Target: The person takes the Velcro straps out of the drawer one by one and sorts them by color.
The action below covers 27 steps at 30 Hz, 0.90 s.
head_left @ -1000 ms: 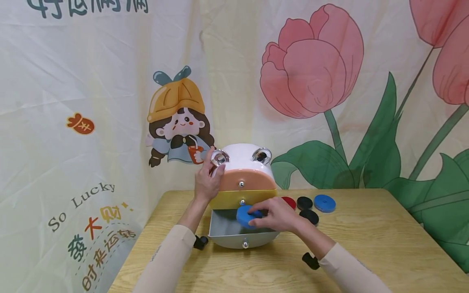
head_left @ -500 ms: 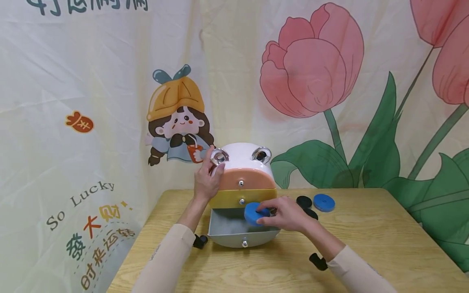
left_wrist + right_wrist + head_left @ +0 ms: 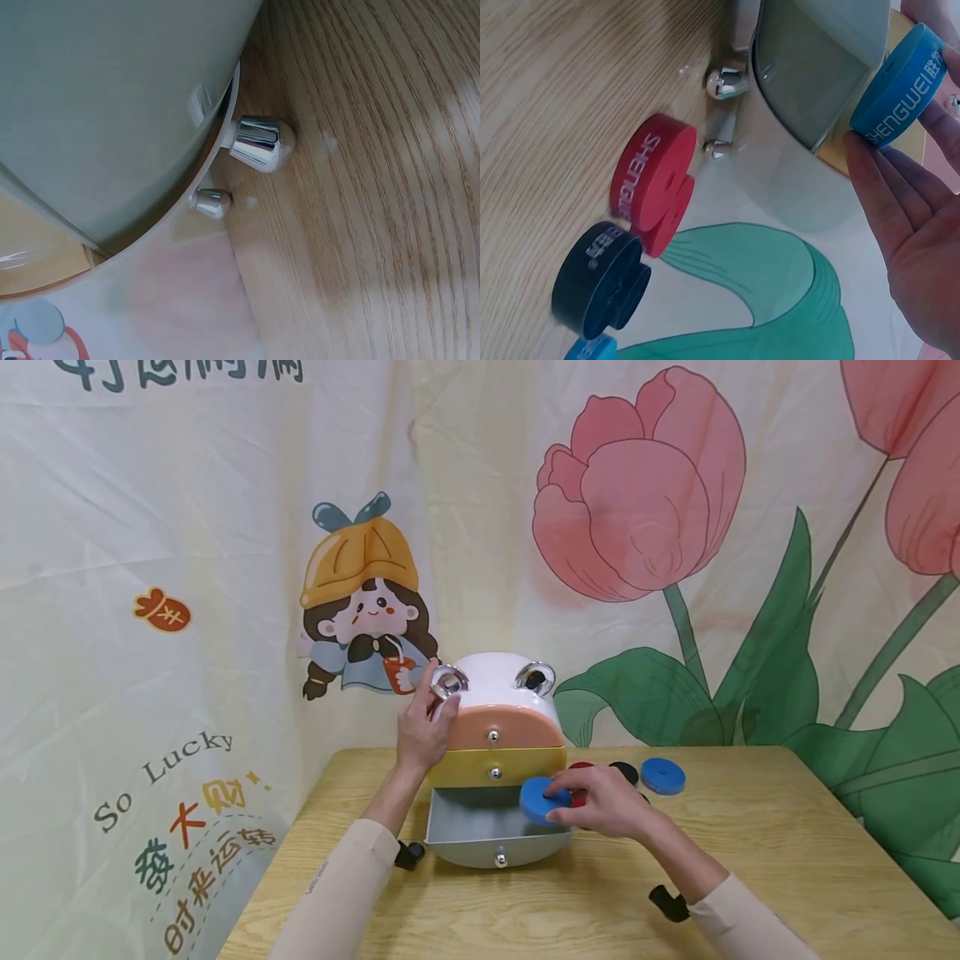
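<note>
My left hand [image 3: 426, 727] holds the upper left side of a small frog-faced drawer cabinet [image 3: 506, 727], thumb in front below the silver eye ring. Its grey bottom drawer [image 3: 501, 856] is pulled out, while the orange and yellow drawers above are closed. A blue tape roll [image 3: 543, 801] is pinched between the thumb and fingers of my right hand [image 3: 603, 800], over the right end of the grey drawer. In the right wrist view the same blue roll [image 3: 900, 86], lettered on its rim, is tilted at the fingertips. The left wrist view shows the cabinet's side and chrome studs [image 3: 259, 142], without the hand.
Red rolls [image 3: 652, 172], black rolls [image 3: 596, 281] and another blue roll [image 3: 663, 776] stand on the wooden table [image 3: 750, 860] right of the cabinet. A printed cloth [image 3: 480, 527] hangs close behind. Black wrist-camera parts show beside both forearms.
My right hand has moved right with the blue roll, from above the drawer's middle to its right end. The left hand has stayed on the cabinet.
</note>
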Each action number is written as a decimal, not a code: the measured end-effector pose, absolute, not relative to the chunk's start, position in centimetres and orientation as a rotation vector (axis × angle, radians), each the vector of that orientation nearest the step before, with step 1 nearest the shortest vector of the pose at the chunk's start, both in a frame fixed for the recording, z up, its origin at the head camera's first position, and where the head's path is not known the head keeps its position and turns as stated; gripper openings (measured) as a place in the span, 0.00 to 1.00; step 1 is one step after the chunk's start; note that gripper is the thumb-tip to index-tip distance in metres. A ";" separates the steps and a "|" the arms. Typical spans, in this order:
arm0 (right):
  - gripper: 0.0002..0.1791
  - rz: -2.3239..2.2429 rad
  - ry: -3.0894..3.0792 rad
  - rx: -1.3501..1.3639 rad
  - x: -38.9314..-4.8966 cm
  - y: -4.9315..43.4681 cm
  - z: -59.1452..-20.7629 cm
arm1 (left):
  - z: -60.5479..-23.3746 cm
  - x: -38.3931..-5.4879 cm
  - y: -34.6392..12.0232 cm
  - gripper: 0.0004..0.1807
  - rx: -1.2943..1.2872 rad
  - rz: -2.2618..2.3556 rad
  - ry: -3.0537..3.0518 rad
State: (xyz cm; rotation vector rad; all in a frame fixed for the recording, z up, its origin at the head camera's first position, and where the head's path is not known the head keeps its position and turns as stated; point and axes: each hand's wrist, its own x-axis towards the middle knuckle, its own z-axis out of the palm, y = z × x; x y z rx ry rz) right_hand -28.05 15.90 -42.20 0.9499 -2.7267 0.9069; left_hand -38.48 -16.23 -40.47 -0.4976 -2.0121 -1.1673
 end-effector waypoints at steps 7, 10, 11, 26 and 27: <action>0.17 0.918 -2.745 0.856 -28.0 17.3 -42.4 | -40.4 -38.5 -16.3 0.38 -0.485 -1.160 -2.023; 0.18 0.944 -2.733 0.821 -27.9 18.2 -42.7 | -40.4 -38.4 -16.2 0.38 -0.476 -1.160 -2.037; 0.18 0.946 -2.728 0.813 -27.9 18.5 -42.8 | -40.4 -38.4 -16.2 0.38 -0.474 -1.159 -2.040; 0.21 0.889 -2.711 0.682 -28.8 22.2 -44.1 | -40.5 -38.4 -16.2 0.38 -0.496 -1.158 -2.018; 0.22 0.883 -2.717 0.666 -29.0 22.4 -44.2 | -40.5 -38.5 -16.2 0.38 -0.496 -1.159 -2.017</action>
